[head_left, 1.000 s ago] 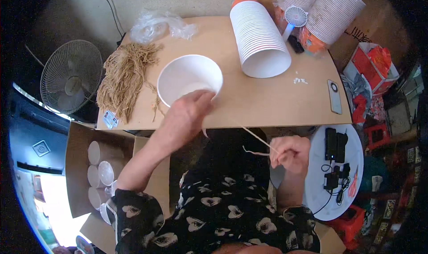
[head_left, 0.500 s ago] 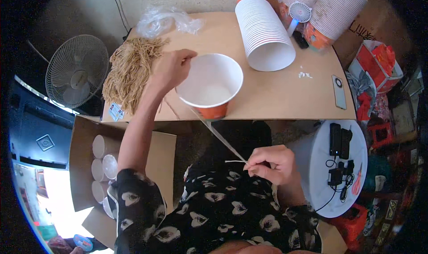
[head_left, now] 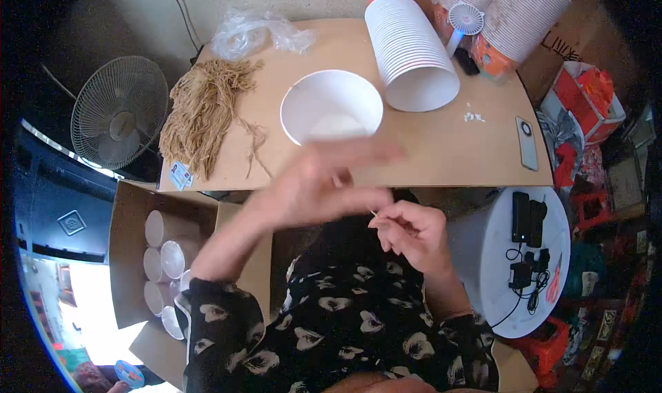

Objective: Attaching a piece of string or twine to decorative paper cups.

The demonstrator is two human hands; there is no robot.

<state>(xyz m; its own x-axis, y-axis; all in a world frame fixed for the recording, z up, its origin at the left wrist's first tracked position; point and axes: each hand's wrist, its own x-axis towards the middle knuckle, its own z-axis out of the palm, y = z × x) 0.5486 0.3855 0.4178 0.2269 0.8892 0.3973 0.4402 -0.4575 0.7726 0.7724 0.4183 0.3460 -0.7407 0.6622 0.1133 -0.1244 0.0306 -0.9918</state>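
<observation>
A large paper bucket [head_left: 331,100], white inside, stands near the table's front edge. My left hand [head_left: 317,182] passes in front of its lower part, blurred by motion, with fingers stretched out and apart. The tips of its lower fingers come close to my right hand [head_left: 414,231], which is closed in a pinch over my lap. A short pale end of cord [head_left: 374,212] pokes out of that pinch; the rest of the cord is hidden. Left of the bucket lies a heap of tan cords [head_left: 203,110], with a few loose strands [head_left: 255,144] beside it.
A long stack of paper buckets [head_left: 410,51] lies behind right, near a small handheld fan [head_left: 465,20]. A phone [head_left: 526,143] rests by the right edge. Below are a carton [head_left: 127,255] of clear-lidded tubs and a white round stool [head_left: 507,303] with chargers. Crumpled plastic [head_left: 241,34] lies at the back.
My left hand has left the bucket's rim and swept right and nearer, toward my right hand. The right hand has risen slightly. The cord stretched between bucket and right hand no longer shows.
</observation>
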